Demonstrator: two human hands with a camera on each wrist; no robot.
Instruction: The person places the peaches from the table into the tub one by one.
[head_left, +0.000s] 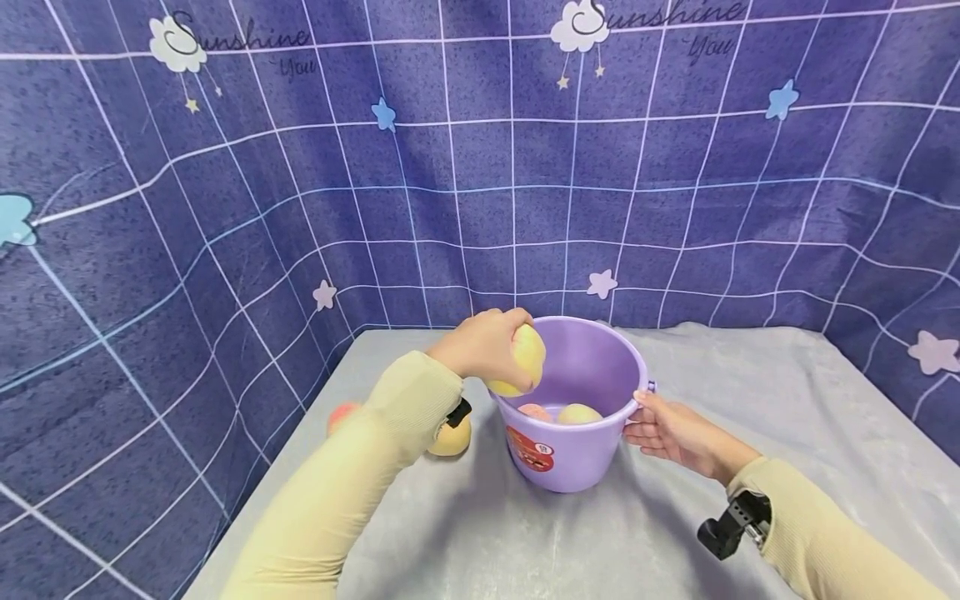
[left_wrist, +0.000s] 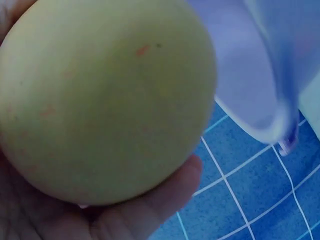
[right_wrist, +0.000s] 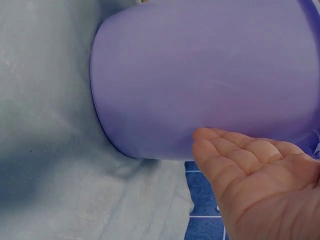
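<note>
My left hand (head_left: 480, 343) grips a large, round, pale yellow fruit (head_left: 529, 357) with small reddish marks, held over the left side of the rim of a purple bucket (head_left: 581, 462). Up close in the left wrist view, the fruit (left_wrist: 110, 100) fills much of the picture, fingers and palm around it. At the bucket's right, my right hand (head_left: 678, 433) holds the rim with its thumb on top, the fingers against the outer wall. The right wrist view shows those fingers (right_wrist: 240, 155) on the smooth purple side. Inside the upright bucket lie a pinkish fruit (head_left: 535, 412) and a yellow one (head_left: 579, 414).
Left of the bucket, another yellow fruit (head_left: 450, 440) sits on the grey cloth-covered table (head_left: 495, 550), partly behind my left wrist. A red fruit (head_left: 341, 415) lies farther left, half hidden by the sleeve. A blue-purple checked curtain (head_left: 480, 208) hangs behind and at both sides.
</note>
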